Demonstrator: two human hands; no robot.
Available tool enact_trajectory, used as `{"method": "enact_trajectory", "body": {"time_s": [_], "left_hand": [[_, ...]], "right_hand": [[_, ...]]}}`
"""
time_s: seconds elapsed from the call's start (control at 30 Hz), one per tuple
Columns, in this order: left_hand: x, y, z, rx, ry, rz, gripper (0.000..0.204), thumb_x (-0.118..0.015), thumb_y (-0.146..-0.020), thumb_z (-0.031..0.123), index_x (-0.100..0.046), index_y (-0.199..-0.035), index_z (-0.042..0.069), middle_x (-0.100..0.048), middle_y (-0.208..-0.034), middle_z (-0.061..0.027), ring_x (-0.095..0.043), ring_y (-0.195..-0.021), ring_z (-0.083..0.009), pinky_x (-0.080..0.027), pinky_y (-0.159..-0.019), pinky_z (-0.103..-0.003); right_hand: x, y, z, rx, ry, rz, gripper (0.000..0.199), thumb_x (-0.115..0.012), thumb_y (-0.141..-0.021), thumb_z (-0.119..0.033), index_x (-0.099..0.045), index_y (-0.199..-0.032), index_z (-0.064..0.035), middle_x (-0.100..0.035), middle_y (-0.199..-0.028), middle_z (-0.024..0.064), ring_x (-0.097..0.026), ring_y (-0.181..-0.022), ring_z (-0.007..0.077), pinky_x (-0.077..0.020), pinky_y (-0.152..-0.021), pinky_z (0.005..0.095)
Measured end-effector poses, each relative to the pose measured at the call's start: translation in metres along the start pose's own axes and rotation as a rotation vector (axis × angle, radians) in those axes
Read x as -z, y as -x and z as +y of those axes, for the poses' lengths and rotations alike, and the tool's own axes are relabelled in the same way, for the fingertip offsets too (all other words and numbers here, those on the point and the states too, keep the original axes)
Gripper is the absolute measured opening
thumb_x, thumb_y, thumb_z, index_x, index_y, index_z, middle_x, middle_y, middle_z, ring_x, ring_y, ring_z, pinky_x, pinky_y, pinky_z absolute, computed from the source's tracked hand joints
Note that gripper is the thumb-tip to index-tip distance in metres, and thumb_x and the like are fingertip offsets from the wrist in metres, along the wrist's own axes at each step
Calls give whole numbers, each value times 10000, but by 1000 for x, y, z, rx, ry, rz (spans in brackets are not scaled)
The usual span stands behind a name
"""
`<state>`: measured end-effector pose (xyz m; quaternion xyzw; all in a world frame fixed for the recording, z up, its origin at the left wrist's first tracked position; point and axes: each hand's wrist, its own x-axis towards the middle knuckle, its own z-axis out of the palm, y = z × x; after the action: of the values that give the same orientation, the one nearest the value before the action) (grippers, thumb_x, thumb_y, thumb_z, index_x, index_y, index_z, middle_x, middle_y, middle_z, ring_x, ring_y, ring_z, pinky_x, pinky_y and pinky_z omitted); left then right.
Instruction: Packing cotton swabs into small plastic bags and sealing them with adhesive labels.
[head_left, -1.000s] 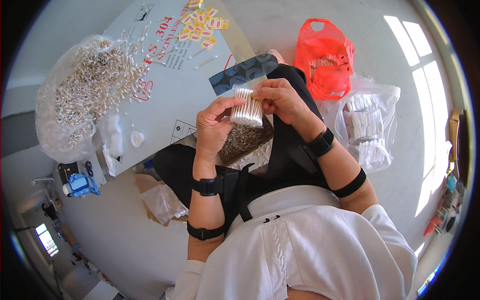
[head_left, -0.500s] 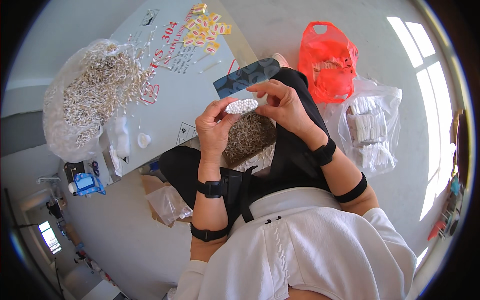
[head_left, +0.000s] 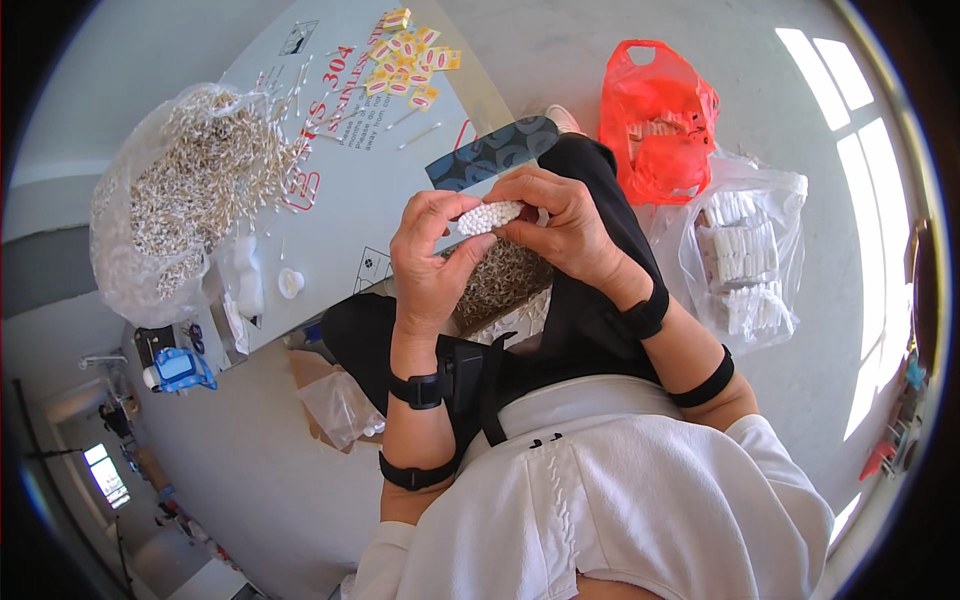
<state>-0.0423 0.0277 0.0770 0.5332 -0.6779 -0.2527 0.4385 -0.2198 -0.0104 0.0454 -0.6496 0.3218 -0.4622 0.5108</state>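
A bundle of cotton swabs (head_left: pixel 488 217) is held between my hands above my lap, its white tips facing up. My left hand (head_left: pixel 428 250) pinches one end between thumb and fingers. At the other end, the thumb and fingers of my right hand (head_left: pixel 562 225) close on the bundle too. Below them, a box of loose cotton swabs (head_left: pixel 500 280) rests between my legs, partly hidden by my hands. The bundle's lower part does not show.
A large clear bag of loose swabs (head_left: pixel 190 190) lies on the table (head_left: pixel 335 215) at left. Small yellow packets (head_left: pixel 405 65) are scattered at its far end. A red plastic bag (head_left: pixel 658 125) and a clear bag of white packs (head_left: pixel 740 255) stand on the floor at right.
My right hand, whose fingers were raised beside the bundle, has closed onto its right end. The bundle has tilted slightly and shifted a little to the right.
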Motion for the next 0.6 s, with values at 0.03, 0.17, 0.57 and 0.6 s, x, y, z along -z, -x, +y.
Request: {"method": "enact_trajectory", "body": {"time_s": [0.03,0.17,0.57,0.6], "left_hand": [[0,-1,1,-19,-4,-2,363,-787,-646,-24,-662,-979,45,-616,-946,-72,-612,-879,-224,-496,-743,-312],[-1,-2,3,-33,-34,5,340,-786,-646,-23,-653,-954,35,-615,-937,-76,-611,-864,-237,-500,-758,-324],[-5,1,-1,28,68,13,246,-725,-742,-8,-636,-971,2,-628,-900,-88,-603,-798,-208,-486,-737,-290],[-4,1,-4,54,139,1,251,-705,-762,-16,-637,-1003,-8,-640,-924,-91,-609,-803,-190,-488,-744,-282]], "right_hand": [[0,0,-1,17,17,-2,311,-742,-714,25,-676,-1012,-30,-614,-878,51,-566,-703,132,-474,-642,251],[1,0,-4,53,42,-1,301,-741,-716,21,-667,-1005,-28,-613,-877,59,-580,-702,145,-479,-639,260],[4,-1,-6,6,75,-37,263,-717,-759,1,-655,-1014,-5,-609,-774,82,-585,-637,136,-483,-596,265],[4,-1,-6,-48,11,-40,253,-705,-779,-8,-650,-1026,0,-608,-766,75,-575,-643,115,-480,-595,258]]}}
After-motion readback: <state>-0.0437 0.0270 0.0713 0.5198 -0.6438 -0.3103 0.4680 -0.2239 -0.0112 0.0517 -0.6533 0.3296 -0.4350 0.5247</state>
